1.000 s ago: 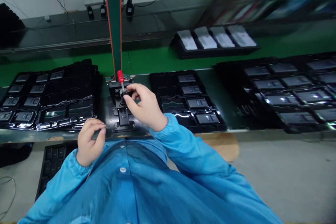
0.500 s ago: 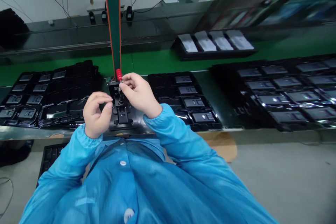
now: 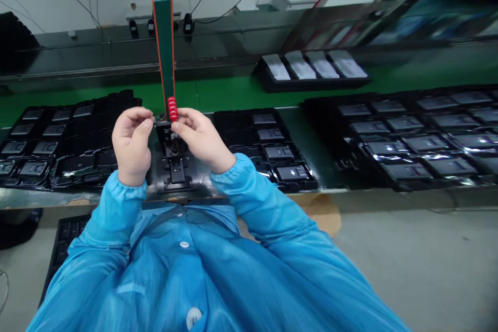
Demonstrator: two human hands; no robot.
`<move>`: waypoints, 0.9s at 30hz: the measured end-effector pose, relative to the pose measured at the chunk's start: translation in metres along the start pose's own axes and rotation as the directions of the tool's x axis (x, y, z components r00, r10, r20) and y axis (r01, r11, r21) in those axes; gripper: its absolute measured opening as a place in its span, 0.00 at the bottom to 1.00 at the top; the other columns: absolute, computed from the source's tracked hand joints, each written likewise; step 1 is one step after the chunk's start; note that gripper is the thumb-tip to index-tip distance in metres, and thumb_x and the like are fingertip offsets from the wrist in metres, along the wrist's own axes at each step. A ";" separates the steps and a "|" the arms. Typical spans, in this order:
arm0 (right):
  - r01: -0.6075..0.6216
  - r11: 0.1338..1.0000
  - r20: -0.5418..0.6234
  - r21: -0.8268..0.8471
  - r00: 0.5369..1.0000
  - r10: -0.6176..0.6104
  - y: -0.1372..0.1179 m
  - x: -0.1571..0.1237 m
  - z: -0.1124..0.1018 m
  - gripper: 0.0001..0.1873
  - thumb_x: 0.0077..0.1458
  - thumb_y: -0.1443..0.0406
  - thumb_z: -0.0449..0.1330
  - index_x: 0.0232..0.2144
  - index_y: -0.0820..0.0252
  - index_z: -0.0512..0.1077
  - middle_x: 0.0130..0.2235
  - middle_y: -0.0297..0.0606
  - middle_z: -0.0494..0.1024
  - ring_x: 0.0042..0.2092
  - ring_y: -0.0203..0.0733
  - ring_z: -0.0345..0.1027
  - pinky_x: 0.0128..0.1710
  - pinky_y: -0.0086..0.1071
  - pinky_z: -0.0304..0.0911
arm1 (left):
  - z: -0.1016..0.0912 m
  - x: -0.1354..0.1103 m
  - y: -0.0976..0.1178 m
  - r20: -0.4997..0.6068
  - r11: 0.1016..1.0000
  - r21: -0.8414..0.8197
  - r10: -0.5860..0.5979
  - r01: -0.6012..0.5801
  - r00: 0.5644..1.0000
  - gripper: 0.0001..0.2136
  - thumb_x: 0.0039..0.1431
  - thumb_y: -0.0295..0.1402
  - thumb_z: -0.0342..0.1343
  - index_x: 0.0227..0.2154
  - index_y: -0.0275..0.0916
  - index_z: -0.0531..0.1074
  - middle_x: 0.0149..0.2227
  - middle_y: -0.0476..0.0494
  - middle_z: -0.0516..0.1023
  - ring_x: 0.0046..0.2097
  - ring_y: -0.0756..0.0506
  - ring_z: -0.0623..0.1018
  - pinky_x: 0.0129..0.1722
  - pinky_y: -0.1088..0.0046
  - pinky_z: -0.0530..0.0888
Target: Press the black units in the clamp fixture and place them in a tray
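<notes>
On the bench in front of me stands a black clamping fixture (image 3: 165,137) with a red-gripped lever handle (image 3: 172,109) standing upright. My right hand (image 3: 200,137) is closed at the lower part of this handle, thumb in front and fingers behind. Under the clamp's plunger, a small black rectangular part (image 3: 177,171) lies in the fixture's holder. My left hand (image 3: 133,140) is raised at the fixture's upper left, thumb and fingertips brought together; anything between them is too small to make out.
Black trays with dark rectangular parts lie left (image 3: 35,140) and right (image 3: 268,140) of the fixture, with more stacked trays (image 3: 408,140) farther right. Behind, a black tray (image 3: 315,83) holds pale wrapped pieces. A green upright post (image 3: 165,46) rises behind the clamp.
My left hand has moved up and slightly left, from beside the clamp to the fixture's upper left corner. My right hand stays at the red handle. The view has shifted slightly.
</notes>
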State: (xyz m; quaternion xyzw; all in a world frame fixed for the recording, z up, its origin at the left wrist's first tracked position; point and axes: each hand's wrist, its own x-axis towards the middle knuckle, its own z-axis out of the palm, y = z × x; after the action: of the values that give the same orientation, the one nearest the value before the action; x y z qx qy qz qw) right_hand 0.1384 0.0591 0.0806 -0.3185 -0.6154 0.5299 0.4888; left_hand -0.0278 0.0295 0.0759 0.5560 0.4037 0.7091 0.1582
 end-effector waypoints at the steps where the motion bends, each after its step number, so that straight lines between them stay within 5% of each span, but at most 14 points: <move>1: 0.006 1.000 0.012 -0.005 1.000 -0.006 0.000 0.000 0.001 0.17 0.62 0.60 0.64 0.51 0.57 0.71 0.34 0.31 0.76 0.37 0.39 0.72 0.40 0.34 0.71 | -0.003 -0.009 -0.006 -0.016 1.000 0.004 -0.029 0.029 0.999 0.07 0.66 0.38 0.59 0.44 0.43 0.76 0.42 0.45 0.78 0.42 0.45 0.80 0.46 0.66 0.80; 8: -0.021 0.998 0.059 -0.051 0.998 0.024 -0.003 0.011 0.001 0.11 0.66 0.57 0.63 0.45 0.55 0.70 0.35 0.31 0.75 0.36 0.38 0.70 0.37 0.32 0.71 | -0.042 -0.081 -0.036 -0.047 0.958 0.128 -0.253 0.257 0.966 0.05 0.65 0.35 0.60 0.41 0.42 0.77 0.41 0.44 0.80 0.41 0.44 0.81 0.45 0.66 0.80; 12: -0.054 0.997 0.107 -0.057 0.992 0.060 -0.012 0.017 0.000 0.12 0.67 0.54 0.63 0.38 0.56 0.69 0.32 0.30 0.73 0.35 0.37 0.70 0.37 0.31 0.70 | -0.058 -0.102 -0.036 -0.051 0.929 0.190 -0.313 0.317 0.948 0.06 0.66 0.36 0.59 0.41 0.42 0.77 0.41 0.43 0.80 0.42 0.43 0.81 0.45 0.66 0.81; 20: 0.070 0.994 0.086 -0.088 0.994 -0.063 -0.010 0.010 -0.001 0.21 0.65 0.45 0.64 0.36 0.55 0.68 0.35 0.32 0.73 0.38 0.39 0.71 0.42 0.35 0.73 | -0.037 -0.085 -0.016 0.055 0.972 0.086 -0.222 0.217 0.974 0.06 0.65 0.38 0.61 0.41 0.43 0.77 0.42 0.44 0.78 0.42 0.43 0.79 0.45 0.64 0.80; 24: 0.139 0.989 -0.015 -0.047 0.990 -0.140 -0.007 0.010 0.007 0.12 0.67 0.54 0.64 0.45 0.54 0.69 0.42 0.33 0.75 0.44 0.39 0.74 0.49 0.37 0.74 | -0.020 -0.066 -0.013 0.068 0.990 0.041 -0.135 0.133 0.988 0.06 0.65 0.38 0.61 0.41 0.43 0.77 0.42 0.44 0.78 0.42 0.43 0.79 0.45 0.64 0.79; 27: 0.162 0.984 0.012 0.071 0.987 -0.163 -0.006 0.015 0.011 0.07 0.68 0.62 0.60 0.45 0.54 0.66 0.40 0.30 0.74 0.40 0.34 0.73 0.44 0.34 0.74 | -0.009 -0.056 -0.013 0.071 0.996 -0.009 -0.089 0.090 0.994 0.08 0.65 0.39 0.62 0.42 0.43 0.78 0.42 0.44 0.78 0.42 0.43 0.79 0.45 0.63 0.78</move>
State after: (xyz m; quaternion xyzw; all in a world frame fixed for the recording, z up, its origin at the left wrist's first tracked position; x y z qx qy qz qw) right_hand 0.1243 0.0677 0.0904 -0.2453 -0.6247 0.5121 0.5360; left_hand -0.0206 -0.0040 0.0289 0.5612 0.4181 0.6836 0.2072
